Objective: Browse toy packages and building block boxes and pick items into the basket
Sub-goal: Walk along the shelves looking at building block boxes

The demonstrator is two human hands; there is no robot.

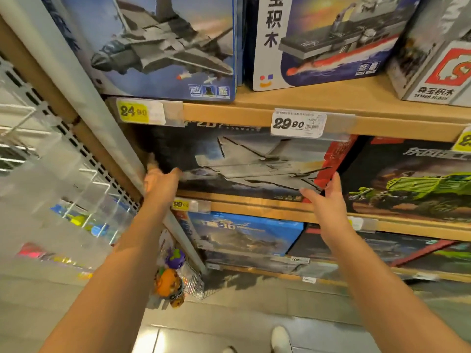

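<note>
A large dark building-block box with a grey jet fighter on it (244, 164) stands on the middle wooden shelf (254, 203). My left hand (160, 180) grips its left edge, fingers reaching behind the box, thumb on the front. My right hand (325, 197) holds the box's lower right corner by its red side, thumb on the front, fingers round the edge. No basket is in view.
A blue jet box (165, 47) and a warship box (331, 39) stand on the shelf above. A green truck box (413, 179) sits right of the held box. More boxes fill lower shelves. Plush toys (170, 278) hang at the left post. White wire racks (51, 161) are left.
</note>
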